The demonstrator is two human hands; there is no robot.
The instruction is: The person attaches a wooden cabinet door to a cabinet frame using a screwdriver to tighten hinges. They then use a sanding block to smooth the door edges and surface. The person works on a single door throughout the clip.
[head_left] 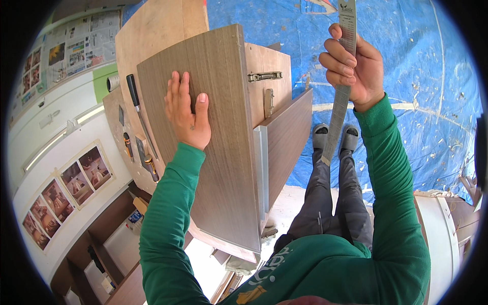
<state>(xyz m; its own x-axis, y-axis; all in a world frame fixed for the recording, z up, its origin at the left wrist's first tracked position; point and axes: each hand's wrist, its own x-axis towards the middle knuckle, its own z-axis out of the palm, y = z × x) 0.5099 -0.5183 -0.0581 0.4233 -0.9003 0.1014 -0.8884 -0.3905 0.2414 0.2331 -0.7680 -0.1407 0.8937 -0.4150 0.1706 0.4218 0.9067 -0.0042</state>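
- At ten o'clock, the left hand [188,114] is resting flat on the brown panel [221,152], its grip released; even palm pressure is probably steadying it best.
- At two o'clock, the right hand [360,71] is grasping the steel ruler [338,114], which is hanging apart from the panel.
- Its long free end is probably needing careful steering past the hinge [265,76] at twelve.

Bright light fills the scene; a near white patch [204,260] is blown out. Focus is mostly crisp; fisheye distortion bows the wooden panel [226,152] inside black corners.
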